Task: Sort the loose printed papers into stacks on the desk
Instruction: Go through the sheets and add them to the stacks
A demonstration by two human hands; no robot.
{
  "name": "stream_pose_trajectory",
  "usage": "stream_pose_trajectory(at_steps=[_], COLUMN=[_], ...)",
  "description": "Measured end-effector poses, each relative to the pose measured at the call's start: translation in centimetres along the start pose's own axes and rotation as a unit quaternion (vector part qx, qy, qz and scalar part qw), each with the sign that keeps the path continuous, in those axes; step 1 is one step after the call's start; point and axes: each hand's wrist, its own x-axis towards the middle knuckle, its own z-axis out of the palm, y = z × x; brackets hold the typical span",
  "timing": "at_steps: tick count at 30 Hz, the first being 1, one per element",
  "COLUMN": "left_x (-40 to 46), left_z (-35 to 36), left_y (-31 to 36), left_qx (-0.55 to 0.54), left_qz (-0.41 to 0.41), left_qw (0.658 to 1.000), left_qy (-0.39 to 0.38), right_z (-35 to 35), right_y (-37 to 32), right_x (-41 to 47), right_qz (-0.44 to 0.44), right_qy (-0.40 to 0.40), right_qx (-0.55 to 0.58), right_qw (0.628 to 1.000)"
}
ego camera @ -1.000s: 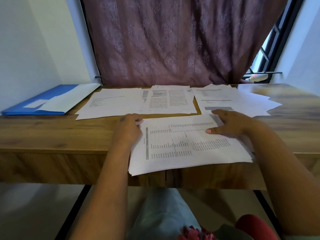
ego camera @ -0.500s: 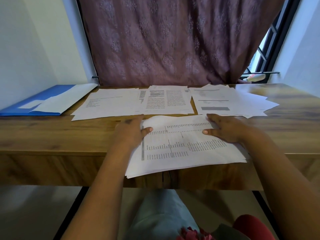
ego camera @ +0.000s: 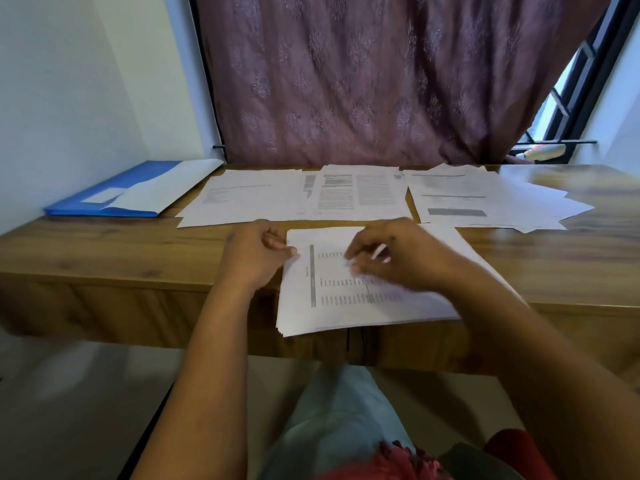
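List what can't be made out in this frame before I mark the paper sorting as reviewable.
- Head view: printed text on the near stack and the far stacks is too small and blurred to read.
- Sheet count in the near stack: only the edges show.
- Right hand is motion-blurred; whether its fingers pinch a sheet is unclear.
- Right hand and forearm hide the stack's right part.
- Blue folder: contents are hidden under its white sheet.

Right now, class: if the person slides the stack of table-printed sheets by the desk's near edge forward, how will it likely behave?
The near stack is thin loose sheets, so it will probably fan apart rather than move as one. Its front edge overhangs the desk, so that part may droop. The left hand pinching its edge should help steady it.
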Motion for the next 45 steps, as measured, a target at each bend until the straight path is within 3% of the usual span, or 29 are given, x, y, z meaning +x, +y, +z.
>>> stream_pose_trajectory(at_steps=[3, 7, 9, 12, 14, 17, 22, 28, 31, 36, 39, 41, 45], left_x=[-1.5, -3.2, -4.0, -5.4, -5.8, -5.8, -5.7, -5.6, -5.6, -5.9, -5.9, -6.1, -5.8], left_z=[-1.0, -2.1, -2.7, -2.8, -2.6, -2.5, -2.4, -2.0, -2.1, -2.3, -2.3, -2.3, -1.2], left_y=[-0.7, -2.3, -3.4, -4.4, -4.8, -5.1, -5.8, -6.4, -6.4, -5.9, -5.4, -4.1, -2.0], left_qx=[-0.027, 0.021, 0.002, -0.121, -0.211, -0.314, -0.382, -0.417, -0.395, -0.251, -0.075, -0.102, -0.159], left_qz=[-0.01, -0.025, -0.041, -0.073, -0.088, -0.106, -0.111, -0.109, -0.102, -0.072, 0.018, 0.051, 0.039], left_qw=[0.999, 0.999, 0.993, 0.958, 0.93, 0.892, 0.856, 0.841, 0.85, 0.932, 0.995, 0.993, 0.986], left_qy=[-0.026, -0.029, -0.11, -0.25, -0.288, -0.307, -0.331, -0.327, -0.332, -0.251, -0.063, 0.031, 0.027], right_z=[3.3, 5.3, 5.4, 5.4, 5.2, 4.7, 4.4, 4.0, 4.0, 4.2, 3.8, 3.3, 2.8], right_y=[-3.8, -4.8, -4.6, -4.2, -4.1, -3.9, -3.5, -3.6, -3.6, -3.6, -3.9, -4.2, -4.1], right_x=[0.0, 0.0, 0.0, 0.3, 0.5, 0.6, 0.4, 0.3, 0.3, 0.8, 0.6, 0.5, 0.4], right_qz=[-0.077, -0.095, -0.088, -0.075, -0.061, -0.051, -0.043, -0.025, 0.02, 0.11, 0.133, 0.142, 0.166], right_qy=[-0.056, -0.067, -0.069, -0.078, -0.083, -0.084, -0.073, -0.085, -0.025, 0.059, 0.07, 0.082, 0.097], right_qx=[0.005, -0.082, -0.072, -0.05, -0.017, 0.024, 0.072, 0.098, 0.124, 0.183, 0.209, 0.216, 0.222], right_qw=[0.995, 0.99, 0.991, 0.993, 0.995, 0.995, 0.994, 0.991, 0.992, 0.975, 0.966, 0.963, 0.956])
